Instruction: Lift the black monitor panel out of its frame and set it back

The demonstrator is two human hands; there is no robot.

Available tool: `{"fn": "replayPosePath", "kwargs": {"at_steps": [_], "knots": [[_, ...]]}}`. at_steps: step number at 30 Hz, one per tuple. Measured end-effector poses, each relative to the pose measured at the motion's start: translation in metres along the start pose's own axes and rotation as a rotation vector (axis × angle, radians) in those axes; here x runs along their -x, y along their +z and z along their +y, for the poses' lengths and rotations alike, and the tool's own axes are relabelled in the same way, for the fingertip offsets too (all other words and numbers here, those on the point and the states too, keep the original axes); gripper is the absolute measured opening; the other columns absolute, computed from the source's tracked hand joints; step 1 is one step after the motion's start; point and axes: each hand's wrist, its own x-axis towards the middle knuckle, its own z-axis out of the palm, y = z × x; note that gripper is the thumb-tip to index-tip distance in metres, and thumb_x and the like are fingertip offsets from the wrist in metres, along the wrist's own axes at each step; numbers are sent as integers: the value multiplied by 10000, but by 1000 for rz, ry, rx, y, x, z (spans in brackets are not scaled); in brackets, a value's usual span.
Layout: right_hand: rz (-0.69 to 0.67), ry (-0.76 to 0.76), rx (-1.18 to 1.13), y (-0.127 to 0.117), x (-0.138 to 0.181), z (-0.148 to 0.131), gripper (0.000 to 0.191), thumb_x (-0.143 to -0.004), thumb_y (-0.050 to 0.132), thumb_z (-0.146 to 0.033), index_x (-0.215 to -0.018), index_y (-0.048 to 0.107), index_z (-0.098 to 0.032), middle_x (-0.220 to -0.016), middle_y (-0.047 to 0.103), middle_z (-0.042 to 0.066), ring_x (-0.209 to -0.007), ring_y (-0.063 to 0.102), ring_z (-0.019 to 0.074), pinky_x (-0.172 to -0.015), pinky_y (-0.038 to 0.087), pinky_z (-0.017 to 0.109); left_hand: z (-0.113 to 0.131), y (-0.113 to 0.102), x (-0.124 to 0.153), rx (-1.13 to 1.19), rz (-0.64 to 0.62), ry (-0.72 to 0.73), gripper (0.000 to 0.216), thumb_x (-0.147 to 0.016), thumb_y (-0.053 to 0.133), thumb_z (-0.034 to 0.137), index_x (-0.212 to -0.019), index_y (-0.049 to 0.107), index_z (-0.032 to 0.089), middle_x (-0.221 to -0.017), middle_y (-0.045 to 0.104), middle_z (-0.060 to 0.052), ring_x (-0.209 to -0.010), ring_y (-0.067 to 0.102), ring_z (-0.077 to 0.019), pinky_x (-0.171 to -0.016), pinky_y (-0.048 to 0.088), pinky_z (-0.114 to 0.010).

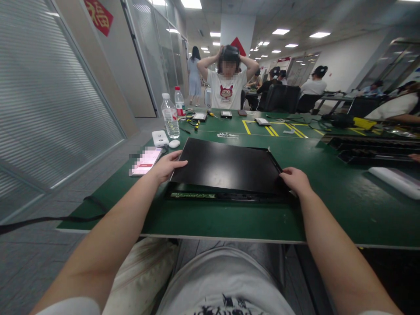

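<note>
Glass partitions with slatted blinds [59, 96] are seen at the far left of a lit office, beside a green worktable [213, 223]. Near its left edge a smartphone [146, 162] is laid with its screen lit, and beyond it are set a boxy white device [159, 138], a white oval case [174, 143], a clear water bottle [170, 120] and a red-capped bottle [180, 105], perhaps kept aside to spare the working area.

By the left hand [166, 168] the left edge of a black display panel [226, 164] is gripped, thumb on top and fingers below, presumably so that the glossy face is hardly touched. The panel is held at a tilt over a shallow black frame [249, 198], directly in front of the wearer; along the frame's near side a green circuit board [193, 195] is left exposed. Across the table a co-worker [226, 81] is seated, both arms raised to a head-worn device. The panel's right edge is pinched by the right hand [296, 180] (whether the frame's rim is caught too cannot be told), likely to steady that side. Farther right, long black frames [374, 148] and an elongated white object [395, 181] are laid.
</note>
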Motion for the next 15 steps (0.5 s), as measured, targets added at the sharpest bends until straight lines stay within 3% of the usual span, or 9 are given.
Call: {"fn": "replayPosePath", "kwargs": {"at_steps": [7,11,15], "knots": [[44,26,-113,-2,0,-4,495,-834,662,-304,-1302,754,-172,-948,755,92,-881,696,266,-850,534,373,-1,1,-2,39,-110,161,722,-584,951,195,-1277,747,185,-1261,801,-104,-1234,724,-349,-1047,606,-416],[77,35,-194,-4,1,-6,332,-841,657,-335,-1102,813,-203,-921,757,91,-900,691,274,-889,532,400,0,3,1,50,-128,241,879,-582,971,244,-1410,677,211,-1369,759,-106,-1325,670,-365,-1101,573,-439],[84,6,-238,-5,3,-8,213,-844,662,-377,-820,793,-211,-848,747,97,-897,691,290,-887,531,424,0,3,3,72,-134,239,1041,-580,981,275,-1537,572,237,-1336,776,-101,-1249,719,-365,-1068,595,-459]]}}
